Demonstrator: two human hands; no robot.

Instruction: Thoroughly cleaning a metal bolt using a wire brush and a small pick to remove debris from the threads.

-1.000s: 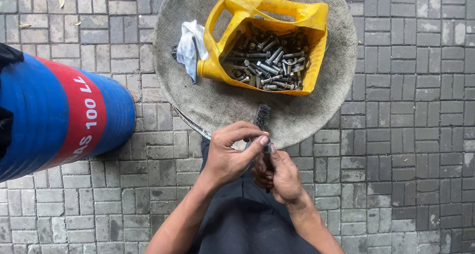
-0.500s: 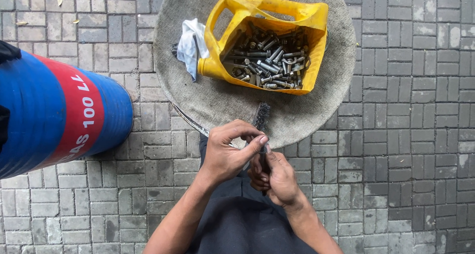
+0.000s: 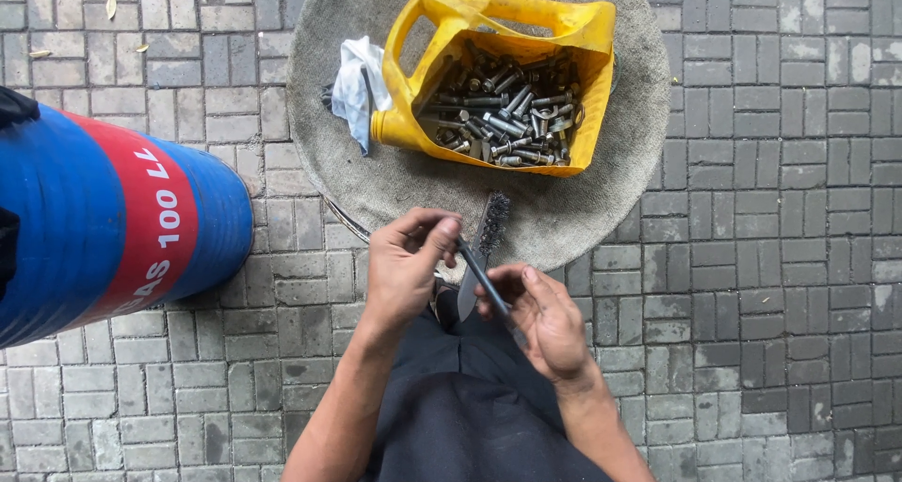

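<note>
My left hand (image 3: 402,268) pinches the upper end of a long dark bolt (image 3: 481,275) between thumb and fingers. My right hand (image 3: 543,320) holds the bolt's lower end, its fingers loosely curled. The bolt slants between the two hands above my dark-trousered lap. Just behind it a wire brush (image 3: 490,217) lies on the edge of a round, sackcloth-covered surface (image 3: 395,186), with its handle pointing towards me and partly hidden by the hands.
A yellow jug (image 3: 442,31) cut open on its side, holding several bolts and nuts (image 3: 503,106), lies on the round surface, with a white rag (image 3: 355,85) beside it. At the left stands a blue drum (image 3: 85,228) with a red band. Grey paving bricks (image 3: 752,256) lie all around.
My hands have drawn slightly apart, and the bolt now shows as a slanted bar between them. The jug, rag, brush and drum have not moved.
</note>
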